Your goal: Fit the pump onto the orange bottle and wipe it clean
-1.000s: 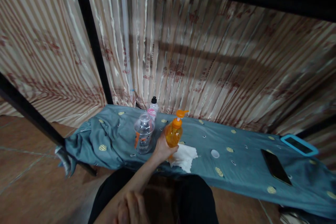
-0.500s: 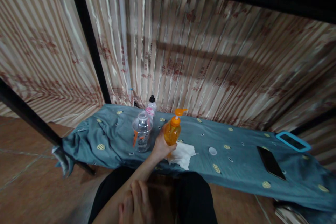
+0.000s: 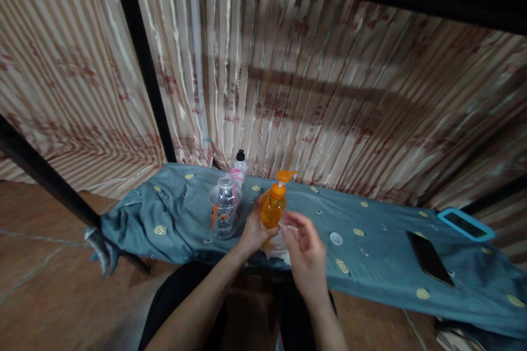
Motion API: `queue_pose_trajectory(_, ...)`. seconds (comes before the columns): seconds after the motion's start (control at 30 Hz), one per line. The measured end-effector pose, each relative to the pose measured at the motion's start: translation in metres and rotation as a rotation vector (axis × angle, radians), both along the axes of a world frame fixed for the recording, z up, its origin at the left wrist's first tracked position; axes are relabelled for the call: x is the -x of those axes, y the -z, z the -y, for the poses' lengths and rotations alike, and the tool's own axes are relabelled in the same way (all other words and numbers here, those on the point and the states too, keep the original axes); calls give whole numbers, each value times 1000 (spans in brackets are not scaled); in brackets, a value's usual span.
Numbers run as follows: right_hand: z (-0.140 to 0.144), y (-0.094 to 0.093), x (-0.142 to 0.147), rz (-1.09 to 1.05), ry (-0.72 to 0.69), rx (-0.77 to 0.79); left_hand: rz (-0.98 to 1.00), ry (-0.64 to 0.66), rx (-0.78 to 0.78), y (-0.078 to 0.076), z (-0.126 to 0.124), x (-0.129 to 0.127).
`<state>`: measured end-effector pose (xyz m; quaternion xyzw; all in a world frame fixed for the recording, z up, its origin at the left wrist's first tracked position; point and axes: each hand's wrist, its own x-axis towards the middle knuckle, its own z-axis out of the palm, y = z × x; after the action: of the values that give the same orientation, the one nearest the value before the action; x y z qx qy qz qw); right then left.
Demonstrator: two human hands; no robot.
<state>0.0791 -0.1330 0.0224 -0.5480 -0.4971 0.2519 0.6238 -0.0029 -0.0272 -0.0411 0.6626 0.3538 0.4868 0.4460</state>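
Observation:
My left hand (image 3: pixel 254 230) is wrapped around the left side of an orange see-through pump bottle (image 3: pixel 272 209), whose orange pump head points right. Just right of the bottle is my right hand (image 3: pixel 307 249), its fingers bent but apart, with nothing visible in them. The fingertips come close to the bottle; whether they touch it I cannot tell. Beneath both hands lies a crumpled white tissue (image 3: pixel 276 247), partly hidden. To the left, a clear plastic bottle (image 3: pixel 225 197) stands in a clear plastic cup (image 3: pixel 213 219) with orange print.
Behind the cup stands a small bottle (image 3: pixel 240 167) with a black cap. On the bedding (image 3: pixel 370 269), further right, lie a white round lid (image 3: pixel 336 238), a dark phone (image 3: pixel 430 258) and a blue-framed tablet (image 3: pixel 465 225). Black posts (image 3: pixel 142 60) and a striped curtain (image 3: pixel 272 66) enclose the bed.
My right hand has left my left forearm and moved up to the right side of the pump bottle. The left hand keeps its grip on the bottle. The view has shifted slightly.

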Motion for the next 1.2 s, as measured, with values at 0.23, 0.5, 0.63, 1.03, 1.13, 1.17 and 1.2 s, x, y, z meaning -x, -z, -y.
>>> queue_pose_trajectory(0.23, -86, -13, -43, 51, -336, 0, -21, -33, -44, 7, -4, -2)
queue_pose_trajectory(0.5, -94, 7, -31, 6, -58, -37, -8, -10, -10, 6, -2, 0)
queue_pose_trajectory(0.63, -87, 3, -39, 78, -195, -7, 22, 16, -32, 9, -2, 0)
queue_pose_trajectory(1.03, -86, -3, -35, 75, -163, -34, 41, 13, -45, 8, -1, -1)
queue_pose_trajectory(1.13, -84, -7, -44, 86, -339, -11, 49, 20, -39, 9, -1, -1)
queue_pose_trajectory(1.17, -84, -8, -46, 94, -366, -3, 52, 23, -41, 9, -1, -1)
queue_pose_trajectory(1.2, -84, -7, -46, 101, -369, 1, 55, 26, -45, 9, -1, -1)
